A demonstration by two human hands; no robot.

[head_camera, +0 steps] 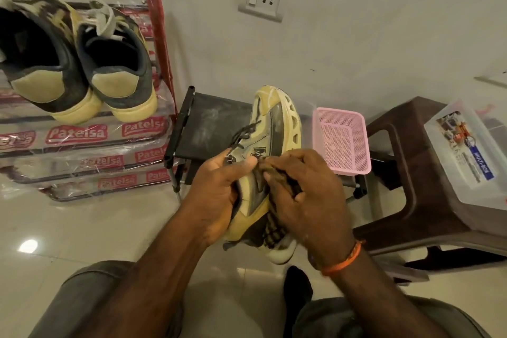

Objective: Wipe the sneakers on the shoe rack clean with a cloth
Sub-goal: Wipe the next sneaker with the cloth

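Sneaker [270,129], yellow and grey, held in the air over the floor [90,228] between the person's knees, toe up toward the wall, chunky cut-out sole facing right; dark laces [244,132] hanging loose at its left side. Left hand [219,195]: fingers and thumb curled round the heel end, gripping it. Right hand [307,195]: fingers curled, pressing a dark checked cloth [275,230] against the side of the sneaker (the cloth shows mostly below the palm); orange wristband [343,261] on that wrist. Pair of grey and yellow sneakers [82,68]: heels outward, side by side on the plastic-wrapped shoe rack [82,134] at upper left. Black folding stand [208,129] behind the hands; pink basket [341,143] just right of it; brown stool [406,173] at right carrying a clear lidded box [466,156].
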